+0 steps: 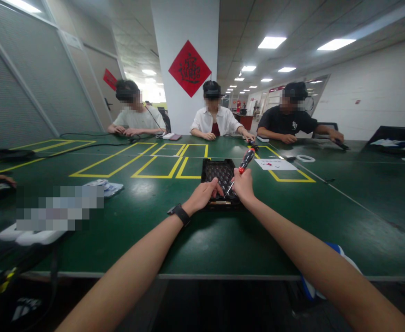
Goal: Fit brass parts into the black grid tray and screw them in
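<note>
A black plastic tray-like case [207, 167] with a patterned interior lies on the green table in front of me. My right hand [243, 184] grips a screwdriver [247, 159] with a red and black handle. Its handle leans up and away, and the thin metal shaft slants down to the left, to the near part of the case. Over the near left part of the case, my left hand [205, 192] has its fingers partly bent and apart, close to the screwdriver's tip. Any small part under those fingertips is too small to make out.
The green table [188, 244] carries yellow tape outlines [147, 176]. A white paper [276, 164] and a tape roll [305, 158] lie beyond my right hand. White items [43, 235] and cables sit at left. Several people sit around the table.
</note>
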`<move>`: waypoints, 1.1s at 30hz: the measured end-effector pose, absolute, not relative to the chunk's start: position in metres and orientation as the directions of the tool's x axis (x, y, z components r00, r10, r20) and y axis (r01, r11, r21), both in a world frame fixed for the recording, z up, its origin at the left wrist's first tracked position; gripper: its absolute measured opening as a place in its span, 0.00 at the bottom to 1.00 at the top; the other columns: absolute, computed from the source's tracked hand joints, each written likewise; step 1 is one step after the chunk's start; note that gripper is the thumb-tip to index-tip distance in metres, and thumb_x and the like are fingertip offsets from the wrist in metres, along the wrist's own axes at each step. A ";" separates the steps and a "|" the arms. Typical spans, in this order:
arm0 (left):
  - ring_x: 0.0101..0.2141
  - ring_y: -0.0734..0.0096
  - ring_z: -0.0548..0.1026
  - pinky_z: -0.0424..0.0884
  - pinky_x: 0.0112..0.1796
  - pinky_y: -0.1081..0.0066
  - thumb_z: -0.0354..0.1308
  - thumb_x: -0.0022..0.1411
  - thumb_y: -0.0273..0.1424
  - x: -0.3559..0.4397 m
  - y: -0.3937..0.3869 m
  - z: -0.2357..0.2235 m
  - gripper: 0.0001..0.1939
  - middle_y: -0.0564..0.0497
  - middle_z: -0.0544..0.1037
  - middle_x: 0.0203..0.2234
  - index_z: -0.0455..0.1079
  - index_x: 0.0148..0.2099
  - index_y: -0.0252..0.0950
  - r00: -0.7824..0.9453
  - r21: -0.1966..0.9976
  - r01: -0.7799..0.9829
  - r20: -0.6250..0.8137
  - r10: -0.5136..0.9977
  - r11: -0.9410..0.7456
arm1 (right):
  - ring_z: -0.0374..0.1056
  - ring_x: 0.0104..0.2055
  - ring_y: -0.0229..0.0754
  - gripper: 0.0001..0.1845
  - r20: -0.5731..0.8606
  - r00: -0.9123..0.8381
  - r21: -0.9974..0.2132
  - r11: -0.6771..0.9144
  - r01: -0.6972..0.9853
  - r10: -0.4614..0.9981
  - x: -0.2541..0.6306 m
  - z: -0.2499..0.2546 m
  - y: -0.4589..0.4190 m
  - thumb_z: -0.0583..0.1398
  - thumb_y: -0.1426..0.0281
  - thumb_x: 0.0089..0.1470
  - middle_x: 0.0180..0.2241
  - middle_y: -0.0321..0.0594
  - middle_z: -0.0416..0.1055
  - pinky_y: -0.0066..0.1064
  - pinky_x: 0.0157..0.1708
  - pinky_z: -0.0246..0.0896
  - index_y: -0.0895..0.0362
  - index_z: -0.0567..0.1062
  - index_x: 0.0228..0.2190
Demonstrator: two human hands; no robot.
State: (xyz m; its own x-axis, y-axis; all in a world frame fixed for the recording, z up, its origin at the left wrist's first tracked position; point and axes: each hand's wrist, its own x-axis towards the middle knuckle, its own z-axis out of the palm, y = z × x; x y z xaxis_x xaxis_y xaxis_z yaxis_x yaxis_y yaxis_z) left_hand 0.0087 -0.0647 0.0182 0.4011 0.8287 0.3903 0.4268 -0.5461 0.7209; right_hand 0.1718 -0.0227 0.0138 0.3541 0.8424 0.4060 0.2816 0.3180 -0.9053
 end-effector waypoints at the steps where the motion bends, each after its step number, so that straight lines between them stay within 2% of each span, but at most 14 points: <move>1: 0.24 0.75 0.66 0.59 0.29 0.73 0.27 0.64 0.48 0.009 -0.065 0.018 0.37 0.52 0.67 0.19 0.74 0.32 0.32 0.405 0.719 0.429 0.389 0.828 -0.547 | 0.61 0.16 0.36 0.13 0.405 0.352 -0.905 0.315 0.287 0.844 0.172 0.014 -0.023 0.52 0.58 0.54 0.19 0.33 0.65 0.27 0.17 0.52 0.54 0.56 0.29; 20: 0.25 0.74 0.66 0.61 0.31 0.73 0.25 0.63 0.50 0.009 -0.066 0.021 0.40 0.52 0.68 0.20 0.75 0.32 0.34 0.434 0.704 0.476 0.333 0.837 -0.527 | 0.62 0.18 0.38 0.14 0.392 0.321 -0.904 0.296 0.309 0.862 0.171 0.016 -0.027 0.51 0.56 0.54 0.20 0.34 0.66 0.28 0.19 0.53 0.54 0.57 0.32; 30: 0.24 0.74 0.67 0.61 0.31 0.73 0.25 0.63 0.50 0.010 -0.068 0.021 0.40 0.51 0.69 0.20 0.75 0.32 0.33 0.439 0.715 0.463 0.328 0.836 -0.524 | 0.62 0.19 0.38 0.12 0.381 0.366 -0.924 0.351 0.149 0.849 0.170 0.022 -0.032 0.52 0.58 0.54 0.20 0.32 0.63 0.29 0.19 0.54 0.53 0.58 0.33; 33: 0.29 0.72 0.68 0.63 0.36 0.71 0.26 0.65 0.46 0.009 -0.068 0.024 0.37 0.50 0.71 0.24 0.75 0.36 0.34 0.414 0.689 0.478 0.371 0.831 -0.545 | 0.61 0.19 0.37 0.11 0.391 0.415 -0.919 0.369 0.136 0.821 0.172 0.023 -0.031 0.51 0.58 0.54 0.20 0.31 0.62 0.29 0.19 0.55 0.53 0.57 0.32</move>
State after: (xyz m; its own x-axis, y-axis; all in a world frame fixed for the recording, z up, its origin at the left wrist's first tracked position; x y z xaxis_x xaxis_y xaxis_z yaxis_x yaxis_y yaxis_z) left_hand 0.0089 -0.0676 0.0242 0.4145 0.8311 0.3707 0.4775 -0.5454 0.6889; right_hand 0.1716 -0.0312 0.0229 0.4155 0.8213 0.3910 0.1358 0.3690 -0.9194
